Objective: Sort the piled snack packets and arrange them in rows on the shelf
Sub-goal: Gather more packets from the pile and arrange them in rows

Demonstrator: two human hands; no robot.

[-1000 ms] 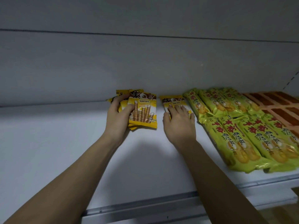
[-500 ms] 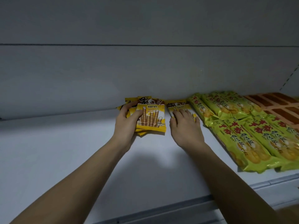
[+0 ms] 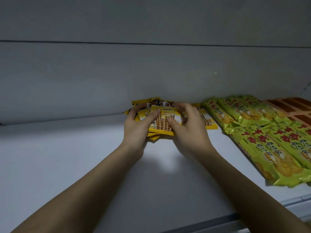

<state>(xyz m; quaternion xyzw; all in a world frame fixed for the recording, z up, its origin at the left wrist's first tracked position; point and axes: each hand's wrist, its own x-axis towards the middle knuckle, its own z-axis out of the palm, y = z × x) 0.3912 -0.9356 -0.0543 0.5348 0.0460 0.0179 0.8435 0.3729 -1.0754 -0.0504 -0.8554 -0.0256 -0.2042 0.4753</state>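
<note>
Yellow wafer packets point(image 3: 161, 121), seemingly stacked

Dim, greyish light. A bright patch falls on the shelf point(image 3: 67, 157) below the wrists. Edges bow and darken slightly.

— Bare white shelf point(image 3: 58, 157) left of the yellow packets point(image 3: 161, 121), open right up to the back wall point(image 3: 101, 78).
— And to the right?
— Blocked: green packets point(image 3: 262, 140) in rows, brown packets point(image 3: 292, 108) beyond. Only a narrow strip between yellow and green.
</note>
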